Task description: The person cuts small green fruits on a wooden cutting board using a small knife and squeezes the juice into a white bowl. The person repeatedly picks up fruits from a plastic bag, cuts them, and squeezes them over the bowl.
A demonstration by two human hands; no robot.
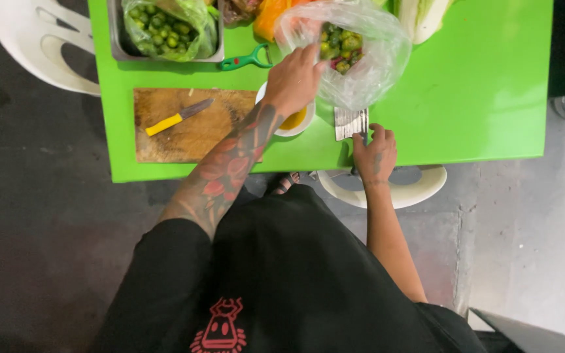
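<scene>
My left hand [293, 80] reaches forward and grips the edge of a clear plastic bag [367, 59] that holds small green fruits [341, 47]. Under that hand sits a white bowl [303, 121] with orange liquid in it. My right hand [375, 151] rests near the table's front edge and holds the dark handle of a wavy-bladed metal cutter [350, 122], whose blade lies flat on the green table [479, 85] just below the bag.
A wooden cutting board [184, 134] with a yellow-handled knife [179, 117] lies at the left. Behind it a metal tray [116, 39] holds another bag of green fruits [165, 29]. A green-handled peeler [246, 61], orange pieces and pale cabbage [423, 16] lie at the back. White plastic chairs [40, 46] stand nearby.
</scene>
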